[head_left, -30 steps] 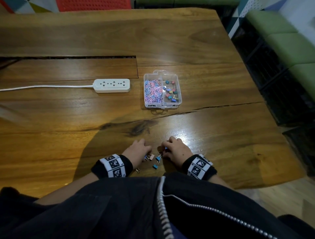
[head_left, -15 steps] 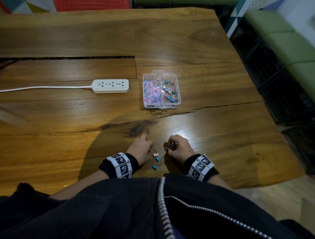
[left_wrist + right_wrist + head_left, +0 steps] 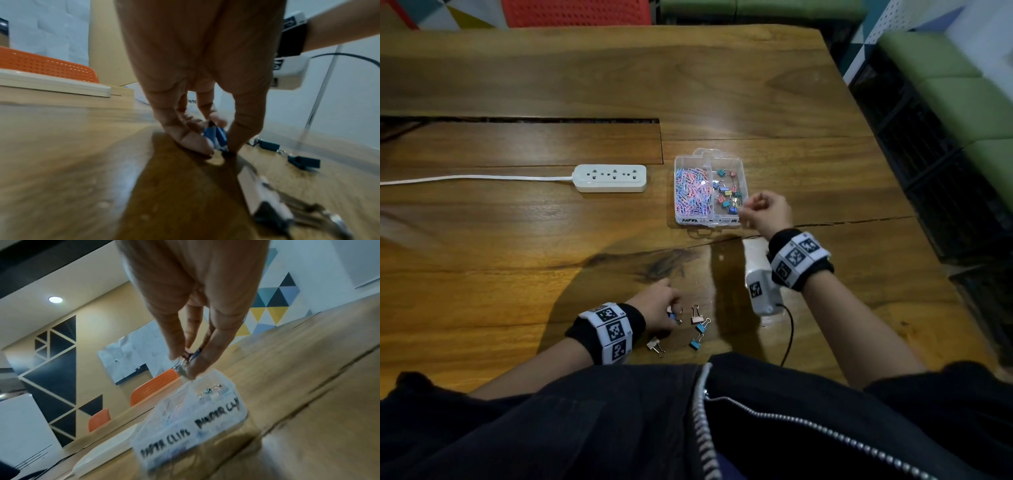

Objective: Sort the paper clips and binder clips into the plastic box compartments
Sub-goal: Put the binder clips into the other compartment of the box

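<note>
A clear plastic box [image 3: 741, 163] [image 3: 242, 412] sits mid-table, pink and blue paper clips [image 3: 692, 192] filling its left compartment and binder clips [image 3: 727, 195] its right one. My right hand [image 3: 753, 209] [image 3: 185, 363] hovers over the box's front right corner and pinches a small binder clip [image 3: 189, 356]. Near the table's front edge my left hand [image 3: 671, 313] [image 3: 218, 146] pinches a blue binder clip [image 3: 214, 135] that touches the wood. Loose binder clips lie beside it: a pink one [image 3: 697, 317], two blue ones [image 3: 702, 327] [image 3: 695, 343] and a pale one [image 3: 655, 346].
A white power strip [image 3: 610, 177] with its cord lies left of the box. A crack [image 3: 859, 221] runs across the wooden table near the box's front. An orange chair [image 3: 575, 12] stands behind the far edge; green seats [image 3: 962, 96] are to the right.
My right hand has lifted from the loose clips near the front edge and travelled forward to the box with a binder clip. My left hand stayed by the pile and took hold of a blue clip.
</note>
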